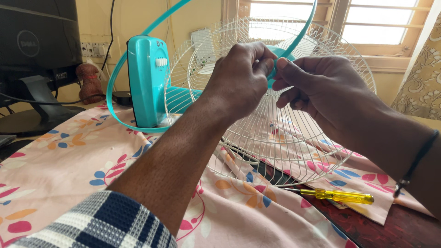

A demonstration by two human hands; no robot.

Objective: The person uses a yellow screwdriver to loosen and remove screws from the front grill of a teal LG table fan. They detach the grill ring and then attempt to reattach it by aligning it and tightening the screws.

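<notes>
Nearest me, a yellow-handled screwdriver (342,196) lies on the dark bench (381,227), partly on the pink floral cloth (69,170). Above it, my left hand (239,76) and right hand (312,85) meet in front of the white wire fan guard (285,133), each pinching the teal plastic rim band (294,41) between fingertips. The band loops back around the teal fan body (147,80). Farther left stands a black monitor (39,41).
</notes>
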